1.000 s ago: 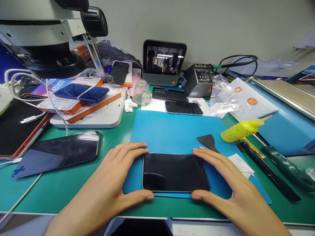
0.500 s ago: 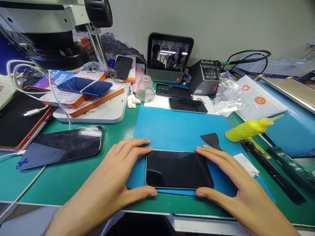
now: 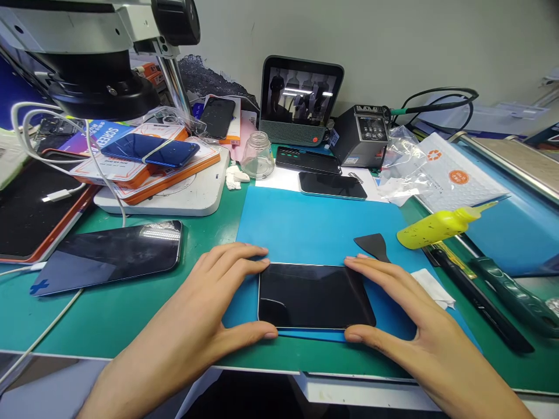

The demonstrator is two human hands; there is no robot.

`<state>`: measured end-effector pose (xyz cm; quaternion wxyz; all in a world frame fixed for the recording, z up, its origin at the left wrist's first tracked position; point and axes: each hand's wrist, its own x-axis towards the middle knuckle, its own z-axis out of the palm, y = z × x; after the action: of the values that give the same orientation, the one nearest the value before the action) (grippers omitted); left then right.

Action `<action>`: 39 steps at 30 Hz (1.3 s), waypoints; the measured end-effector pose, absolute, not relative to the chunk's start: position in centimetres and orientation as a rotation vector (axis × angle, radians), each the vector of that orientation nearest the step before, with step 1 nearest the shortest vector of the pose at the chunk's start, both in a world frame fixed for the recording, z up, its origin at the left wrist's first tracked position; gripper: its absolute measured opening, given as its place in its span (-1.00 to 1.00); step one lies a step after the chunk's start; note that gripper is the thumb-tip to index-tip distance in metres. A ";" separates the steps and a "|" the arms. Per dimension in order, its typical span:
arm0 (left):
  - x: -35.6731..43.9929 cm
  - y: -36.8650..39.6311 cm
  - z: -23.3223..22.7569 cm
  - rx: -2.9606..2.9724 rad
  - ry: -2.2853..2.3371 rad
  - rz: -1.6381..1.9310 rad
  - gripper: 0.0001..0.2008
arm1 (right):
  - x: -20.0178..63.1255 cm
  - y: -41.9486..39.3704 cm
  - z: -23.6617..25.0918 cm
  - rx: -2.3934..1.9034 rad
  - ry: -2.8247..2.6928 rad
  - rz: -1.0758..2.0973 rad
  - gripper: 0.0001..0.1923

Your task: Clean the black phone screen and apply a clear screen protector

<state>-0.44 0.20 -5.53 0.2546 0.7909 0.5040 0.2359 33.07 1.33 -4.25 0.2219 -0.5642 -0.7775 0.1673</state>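
**Two hands frame a dark phone on the blue mat**

A black-screened phone [image 3: 315,295] lies flat, long side toward the person, on the near edge of a blue mat [image 3: 314,224] spread over the green bench [image 3: 109,323]. The left hand [image 3: 205,314] rests at its left end, fingers along the far corner and thumb at the near corner; the right hand [image 3: 406,314] mirrors it at the right end. Both hands are spread open, fingertips touching the phone's edges and bracing it rather than closed around it. A black scraper [image 3: 372,246] lies on the mat just beyond the right fingers, and a yellow bottle [image 3: 437,227] lies on its side further right. A larger dark phone [image 3: 109,256] rests on the bench to the left
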 end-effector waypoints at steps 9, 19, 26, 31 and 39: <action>-0.4 0.0 -5.3 2.204 1.389 0.634 -0.44 | 32.6 1.3 -3.6 -1.682 -2.115 0.568 -0.30; -0.1 0.2 -5.6 2.213 1.459 0.626 -0.24 | 33.0 1.3 -4.2 -1.628 -2.145 0.457 -0.33; -0.1 0.4 -5.3 2.281 1.446 0.666 -0.34 | 32.8 1.1 -4.3 -1.624 -2.129 0.499 -0.32; -0.5 0.2 -6.3 2.329 1.454 0.662 -0.33 | 32.5 0.8 -3.7 -1.642 -2.078 0.633 -0.31; -1.3 0.2 -7.4 2.376 1.447 0.607 -0.30 | 32.2 0.4 -3.3 -1.612 -2.061 0.760 -0.24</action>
<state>-1.32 0.21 -7.43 0.1464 0.8255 0.5026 0.2109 32.19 0.45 -3.27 0.2069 -0.5790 -0.7399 0.2729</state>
